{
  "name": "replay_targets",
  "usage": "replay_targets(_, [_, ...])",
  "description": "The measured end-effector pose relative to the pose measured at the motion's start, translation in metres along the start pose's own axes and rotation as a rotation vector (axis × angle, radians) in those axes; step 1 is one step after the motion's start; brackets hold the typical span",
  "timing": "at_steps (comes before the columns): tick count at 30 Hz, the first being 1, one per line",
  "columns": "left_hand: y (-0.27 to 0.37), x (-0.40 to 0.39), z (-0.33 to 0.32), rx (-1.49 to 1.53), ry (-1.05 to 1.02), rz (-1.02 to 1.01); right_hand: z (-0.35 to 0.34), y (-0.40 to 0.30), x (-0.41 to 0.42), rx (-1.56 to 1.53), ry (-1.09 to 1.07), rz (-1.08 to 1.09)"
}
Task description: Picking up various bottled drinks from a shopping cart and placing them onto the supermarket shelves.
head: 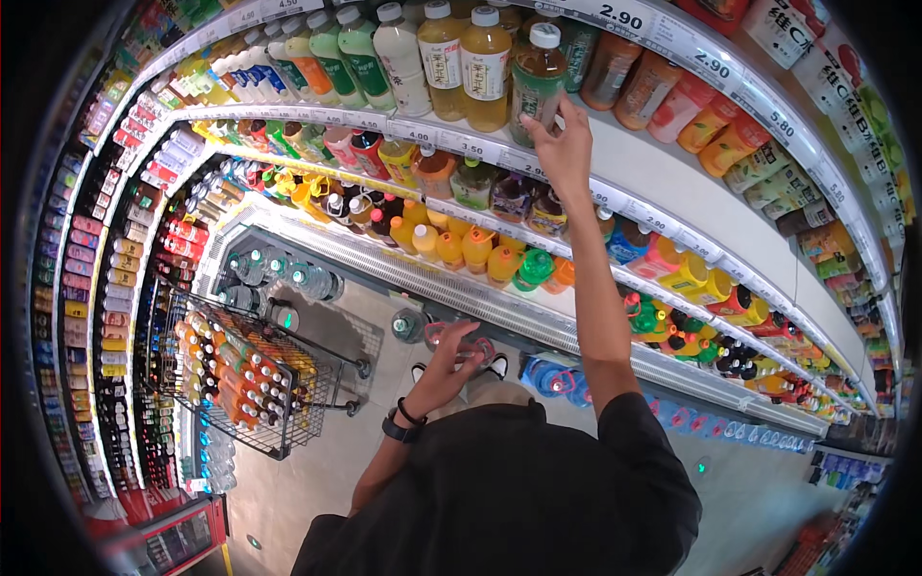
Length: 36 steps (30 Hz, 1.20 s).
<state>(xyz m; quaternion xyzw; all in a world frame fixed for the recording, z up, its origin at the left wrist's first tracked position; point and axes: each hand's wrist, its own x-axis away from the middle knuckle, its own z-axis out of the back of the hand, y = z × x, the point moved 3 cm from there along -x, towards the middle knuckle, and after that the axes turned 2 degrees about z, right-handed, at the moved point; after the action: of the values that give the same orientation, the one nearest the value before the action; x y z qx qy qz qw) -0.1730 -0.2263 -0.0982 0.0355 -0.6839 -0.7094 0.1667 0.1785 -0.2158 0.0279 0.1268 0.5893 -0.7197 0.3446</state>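
Note:
On the upper shelf (627,155), my right hand (565,147) grips a green-labelled drink bottle (536,90) with a white cap. The thumb lies across its front and the fingers are on its right side. The bottle stands upright near the shelf's front edge. Just left of it is a yellow drink bottle (486,68) with a white label. My left hand (448,367) hangs in front of my body, fingers apart and holding nothing. A dark band (400,430) is on that wrist.
A wire shopping cart (306,410) loaded with several drink bottles stands to the left. Large water bottles (310,279) and a lone jug (408,325) sit on the floor. Blue-wrapped water packs (555,381) line the shelf's foot. Lower shelves hold juice bottles (475,248).

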Motion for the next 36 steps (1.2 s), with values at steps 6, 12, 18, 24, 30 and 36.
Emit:
replay_targets(6, [-0.014,-0.014,-0.015,-0.017,-0.042,-0.047,-0.008,-0.005,0.000,0.139,-0.003,-0.020])
replay_targets(12, [-0.016,-0.017,-0.019,-0.035,-0.110,-0.114,-0.013,-0.016,0.006,0.239,0.013,0.036])
replay_targets(18, [-0.026,-0.013,0.007,0.039,-0.219,-0.082,-0.018,-0.017,0.004,0.155,-0.114,-0.203])
replay_targets(24, [-0.032,-0.006,0.045,0.047,-0.258,-0.133,-0.028,-0.009,0.007,0.173,-0.011,-0.164])
replay_targets(30, [-0.043,0.010,0.081,0.043,-0.276,-0.132,-0.031,-0.003,0.009,0.214,-0.032,-0.189])
replay_targets(36, [-0.058,0.031,0.110,0.134,-0.368,-0.048,-0.030,-0.008,0.012,0.314,-0.040,-0.225])
